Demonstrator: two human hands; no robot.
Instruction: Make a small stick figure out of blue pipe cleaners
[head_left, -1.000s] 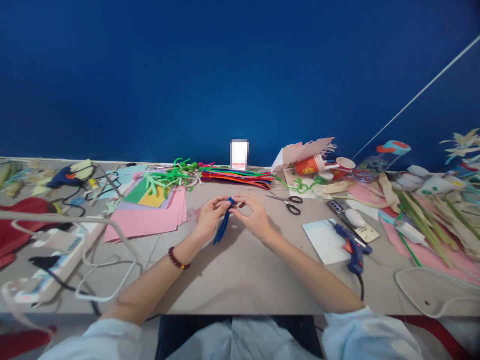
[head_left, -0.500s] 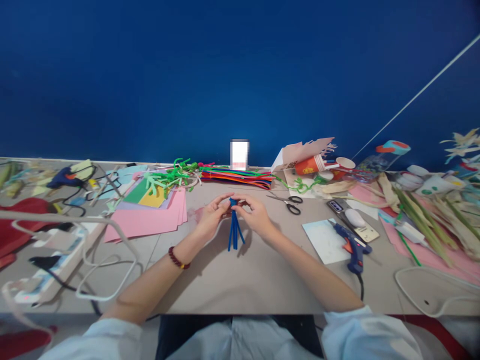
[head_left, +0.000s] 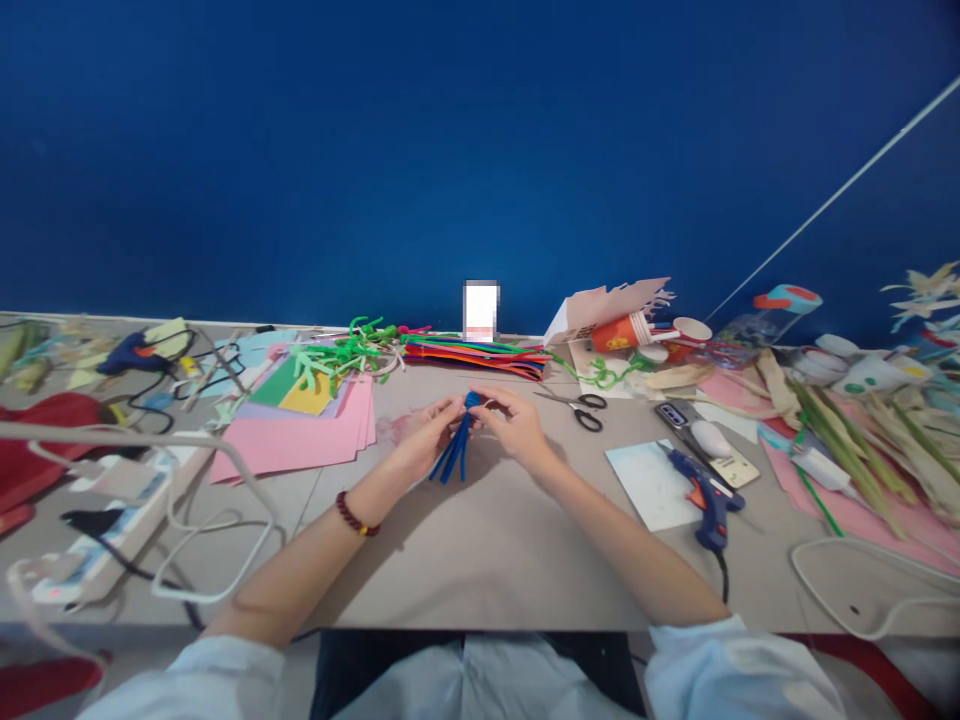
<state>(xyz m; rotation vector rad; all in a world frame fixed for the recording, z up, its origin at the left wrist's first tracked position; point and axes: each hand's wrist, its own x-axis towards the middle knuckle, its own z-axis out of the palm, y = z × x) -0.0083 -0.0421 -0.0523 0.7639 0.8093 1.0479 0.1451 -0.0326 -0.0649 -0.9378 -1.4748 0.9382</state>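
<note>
Both my hands meet over the middle of the grey table (head_left: 480, 550). A small bundle of blue pipe cleaners (head_left: 454, 448) hangs between them, its top end wound into a knot. My left hand (head_left: 420, 438) pinches the bundle just under the knot, fingers closed. My right hand (head_left: 516, 424) pinches the knot from the right side, fingers closed too. The loose blue ends fan downward and to the left, just above the tabletop. A beaded bracelet (head_left: 354, 516) circles my left wrist.
Pink and coloured paper sheets (head_left: 300, 432) lie left of my hands. A pile of coloured pipe cleaners (head_left: 474, 355) sits behind them. Scissors (head_left: 579, 406), a blue glue gun (head_left: 703, 494) on white paper and paper cups (head_left: 637, 330) are to the right. Cables and a power strip (head_left: 112, 520) fill the left.
The blue bundle's loose ends swung from hanging left, to straight down, and now slant left again. Both hands shifted slightly right and away while keeping their pinch on the knot.
</note>
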